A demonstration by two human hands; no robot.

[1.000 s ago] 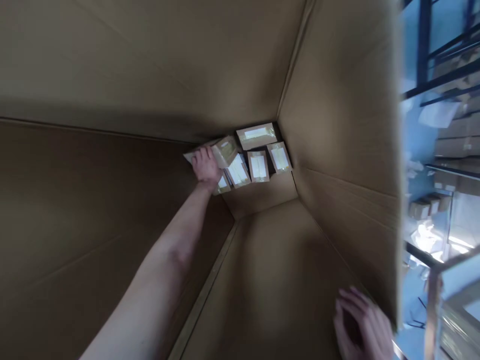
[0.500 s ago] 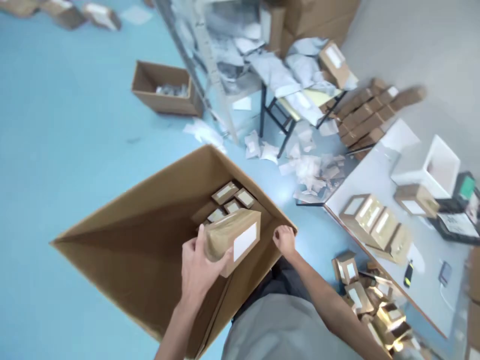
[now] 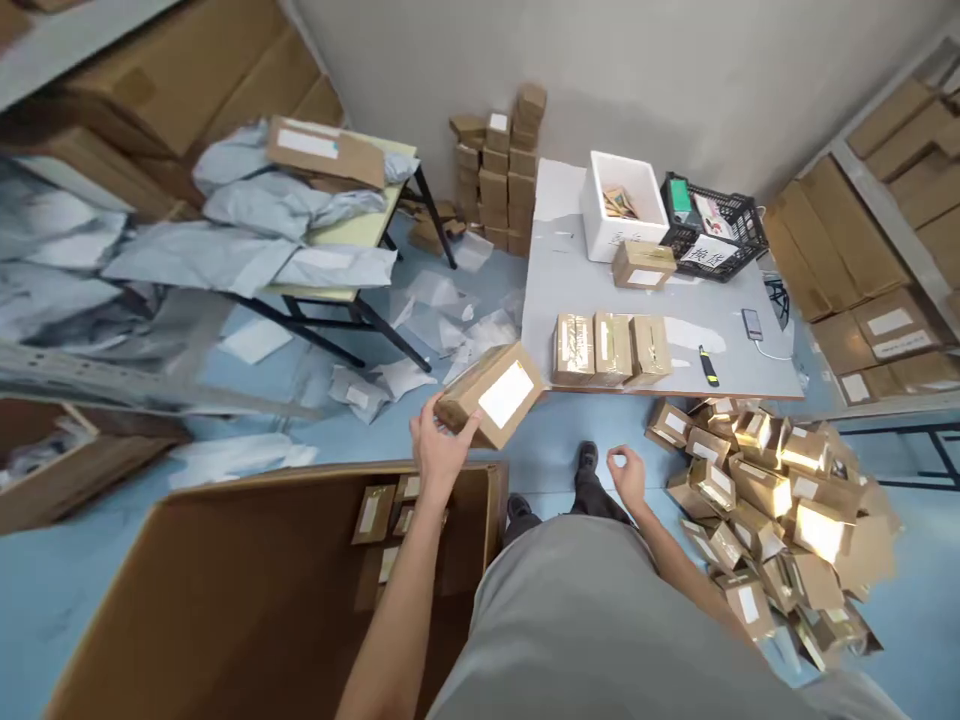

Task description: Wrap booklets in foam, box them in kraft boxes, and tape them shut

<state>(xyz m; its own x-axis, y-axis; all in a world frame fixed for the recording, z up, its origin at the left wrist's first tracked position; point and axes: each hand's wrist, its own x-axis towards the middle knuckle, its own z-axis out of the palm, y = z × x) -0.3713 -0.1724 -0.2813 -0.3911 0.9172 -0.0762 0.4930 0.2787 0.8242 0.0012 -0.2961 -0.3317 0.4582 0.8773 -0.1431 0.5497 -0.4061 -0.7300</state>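
My left hand (image 3: 441, 445) is closed on one end of a small cardboard box (image 3: 491, 396) with a white label on its side. That box is held tilted in the air, above the far edge of a large open carton (image 3: 247, 570). Several smaller labelled boxes (image 3: 373, 514) lie inside the carton, partly hidden by my left forearm. My right hand (image 3: 627, 476) hangs over the floor with its fingers curled and nothing seen in them. It is apart from the carton and nearest to the pile of boxes on the right.
On a table (image 3: 540, 290) stand three taped boxes (image 3: 611, 348), another box (image 3: 643, 265), a white bin (image 3: 621, 210), a black crate (image 3: 712, 235), a utility knife (image 3: 708, 367) and a phone (image 3: 751, 323). Many boxes (image 3: 750, 490) cover the floor at right. Grey mailers (image 3: 255, 205) lie on a small table.
My view has turned right toward the table. The box in my left hand has come up out of the carton. My right hand has left the carton's edge.
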